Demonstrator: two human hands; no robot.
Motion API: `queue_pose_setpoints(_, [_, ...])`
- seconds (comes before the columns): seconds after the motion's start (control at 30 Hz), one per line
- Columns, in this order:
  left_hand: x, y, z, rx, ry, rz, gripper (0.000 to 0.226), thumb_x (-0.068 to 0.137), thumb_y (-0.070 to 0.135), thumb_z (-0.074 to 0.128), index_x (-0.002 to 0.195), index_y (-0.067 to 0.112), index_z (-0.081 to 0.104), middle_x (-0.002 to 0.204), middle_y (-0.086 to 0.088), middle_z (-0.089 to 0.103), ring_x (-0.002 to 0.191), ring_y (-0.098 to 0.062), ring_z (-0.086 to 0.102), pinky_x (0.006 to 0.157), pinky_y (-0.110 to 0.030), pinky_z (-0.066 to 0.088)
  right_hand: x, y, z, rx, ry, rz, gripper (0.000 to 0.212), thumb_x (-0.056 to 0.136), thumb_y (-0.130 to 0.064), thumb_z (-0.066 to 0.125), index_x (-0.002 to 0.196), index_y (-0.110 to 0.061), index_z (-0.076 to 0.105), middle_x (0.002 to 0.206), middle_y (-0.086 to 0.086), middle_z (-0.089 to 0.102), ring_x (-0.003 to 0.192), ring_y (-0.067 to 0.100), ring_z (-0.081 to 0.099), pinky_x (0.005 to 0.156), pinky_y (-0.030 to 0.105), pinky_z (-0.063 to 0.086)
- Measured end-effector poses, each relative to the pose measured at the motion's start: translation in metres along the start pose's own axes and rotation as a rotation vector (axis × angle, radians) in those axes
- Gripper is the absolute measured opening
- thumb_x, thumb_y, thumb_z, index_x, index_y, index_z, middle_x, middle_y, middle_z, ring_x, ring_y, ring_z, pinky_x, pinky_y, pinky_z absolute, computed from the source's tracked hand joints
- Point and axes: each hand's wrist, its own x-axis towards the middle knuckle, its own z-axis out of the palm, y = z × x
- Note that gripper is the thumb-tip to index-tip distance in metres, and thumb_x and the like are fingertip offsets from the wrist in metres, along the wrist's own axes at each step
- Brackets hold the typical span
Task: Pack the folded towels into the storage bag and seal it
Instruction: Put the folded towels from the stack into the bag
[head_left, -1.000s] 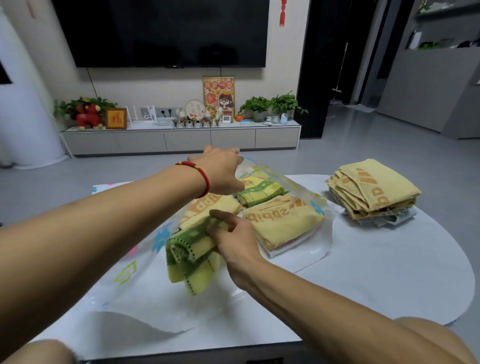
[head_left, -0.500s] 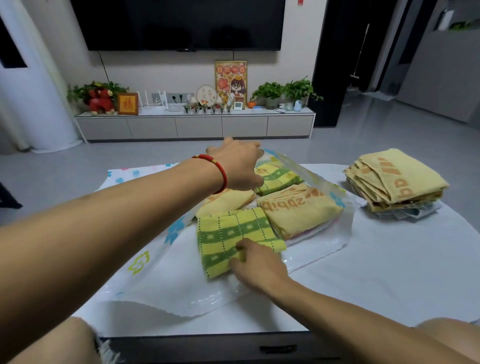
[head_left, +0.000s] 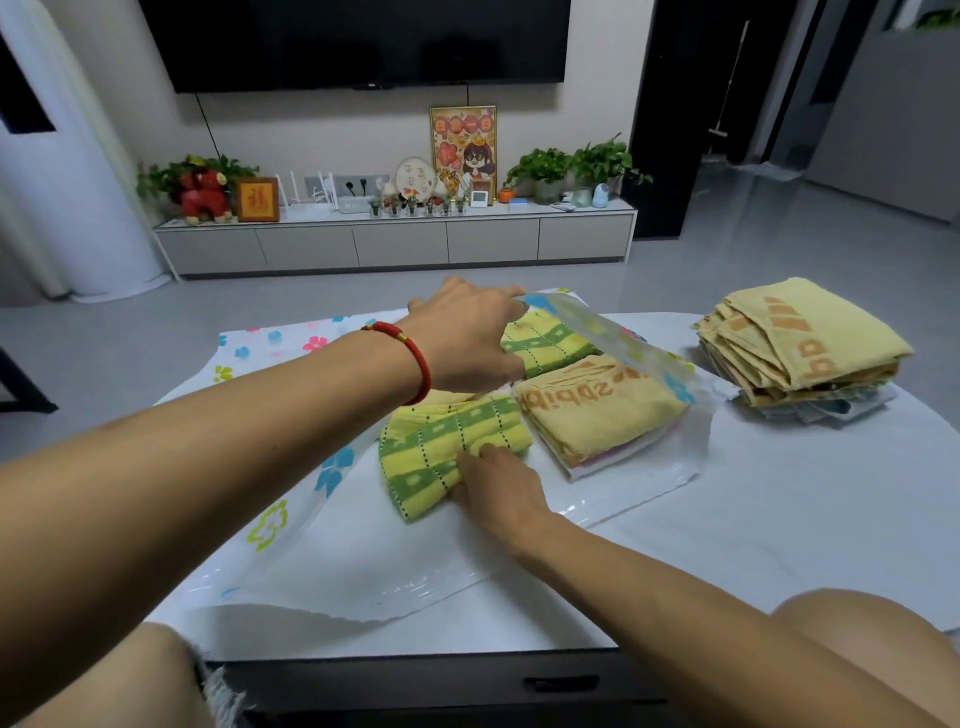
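Green-and-yellow checked folded terry towel (head_left: 447, 447), at centre frame, lying bunched at the mouth of the clear plastic storage bag with printed flowers (head_left: 291, 499). Soft, light, limp; likely to unfold or crumple if pushed from one corner. Best taken across the thick folded edge, fingers above and thumb beneath, or slid flat with a palm on top. Gripped now at its near right edge by the right hand (head_left: 498, 488), fingers curled into the cloth. Just right of it, inside the bag, a pale yellow folded towel with orange lettering (head_left: 597, 410) atop a thin stack; behind that, a second green checked towel (head_left: 545, 343). Bag film thin, slick, floppy; prone to collapsing over the opening unless held up. Raised at upper centre by the left hand (head_left: 467, 338), red cord bracelet (head_left: 410, 358) at the wrist, fingers pinching the upper flap (head_left: 587, 322) open. At right of frame, well apart, a stack of yellow folded towels (head_left: 800, 348) waiting on the white oval surface (head_left: 779, 519). Sealing not yet begun, judging by the open mouth.
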Motion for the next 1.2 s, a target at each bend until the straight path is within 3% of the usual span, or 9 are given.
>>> queue_pose_setpoints(0.1, [-0.002,0.0,0.0,-0.014,-0.017,-0.009,0.065,0.085,0.033,0.058,0.146,0.019,0.042,0.159,0.009,0.032,0.132,-0.035,0.036,0.104,-0.065,0.037,-0.013,-0.006,-0.002,-0.165,0.046,0.028,0.02,0.093,-0.004,0.053,0.098,-0.01,0.072,0.099,0.01,0.073,0.095,0.032,0.069,0.054,0.025,0.026])
queue_pose_setpoints(0.23, [-0.003,0.001,0.002,-0.022,-0.033,-0.025,0.067,0.086,0.032,0.058,0.148,0.02,0.038,0.161,0.01,0.027,0.135,-0.035,0.034,0.106,-0.067,0.034,-0.028,-0.005,-0.009,-0.199,0.026,-0.043,0.019,0.087,-0.02,0.055,0.095,-0.014,0.072,0.096,0.009,0.072,0.095,0.033,0.066,0.058,0.03,0.027])
queue_pose_setpoints(0.37, [-0.001,0.004,0.002,-0.018,-0.02,-0.003,0.067,0.085,0.031,0.057,0.148,0.018,0.039,0.161,0.009,0.028,0.134,-0.034,0.038,0.107,-0.064,0.035,-0.024,0.006,-0.012,-0.166,0.073,-0.128,0.05,0.089,-0.048,0.042,0.127,-0.021,0.062,0.129,0.019,0.055,0.122,0.039,0.05,0.088,0.051,0.042])
queue_pose_setpoints(0.47, [-0.002,0.003,0.001,-0.021,-0.011,-0.008,0.067,0.085,0.033,0.057,0.148,0.019,0.04,0.156,0.003,0.039,0.13,-0.034,0.041,0.103,-0.059,0.042,0.0,0.017,0.006,-0.113,-0.203,-0.216,0.063,0.101,-0.061,0.029,0.159,-0.039,0.021,0.17,0.017,0.01,0.156,0.043,0.008,0.117,0.075,0.009])
queue_pose_setpoints(0.6, [-0.002,-0.002,0.004,-0.039,-0.002,-0.026,0.069,0.085,0.037,0.058,0.149,0.022,0.039,0.137,-0.008,0.058,0.132,-0.032,0.039,0.097,-0.053,0.048,0.041,0.023,0.028,-0.157,-0.275,-0.236,0.07,0.1,-0.072,0.015,0.162,-0.044,-0.003,0.173,0.009,-0.016,0.156,0.042,-0.018,0.116,0.074,-0.014])
queue_pose_setpoints(0.73, [-0.004,-0.01,0.006,-0.027,0.018,-0.033,0.066,0.086,0.037,0.057,0.148,0.024,0.039,0.129,-0.009,0.062,0.131,-0.033,0.038,0.096,-0.054,0.048,0.062,0.029,0.025,-0.172,-0.236,-0.246,0.069,0.101,-0.07,0.014,0.163,-0.042,0.002,0.174,0.01,-0.009,0.157,0.042,-0.012,0.118,0.072,-0.012])
queue_pose_setpoints(0.9, [0.002,-0.009,0.01,-0.053,0.032,-0.043,0.067,0.086,0.035,0.059,0.149,0.026,0.038,0.132,-0.008,0.061,0.132,-0.032,0.039,0.098,-0.053,0.047,0.05,0.043,0.001,-0.186,0.101,-0.159,0.056,0.106,-0.051,0.025,0.147,-0.021,0.047,0.164,0.015,0.034,0.155,0.035,0.023,0.124,0.064,0.001])
queue_pose_setpoints(1.07, [0.01,0.001,0.015,0.017,0.041,-0.012,0.061,0.086,0.035,0.059,0.144,0.026,0.044,0.16,0.002,0.031,0.135,-0.037,0.035,0.103,-0.06,0.04,0.024,0.092,-0.018,-0.139,-0.015,0.02,0.062,0.108,-0.05,0.019,0.163,-0.02,0.021,0.173,0.009,0.011,0.16,0.031,0.003,0.125,0.06,-0.005])
queue_pose_setpoints(1.2, [0.022,0.007,0.025,0.069,0.106,-0.028,0.059,0.086,0.041,0.061,0.142,0.032,0.046,0.164,0.001,0.02,0.144,-0.038,0.023,0.106,-0.066,0.034,-0.003,0.108,-0.058,-0.123,0.159,-0.147,0.045,0.101,-0.037,0.042,0.135,-0.017,0.063,0.141,0.01,0.06,0.13,0.032,0.055,0.111,0.047,0.041])
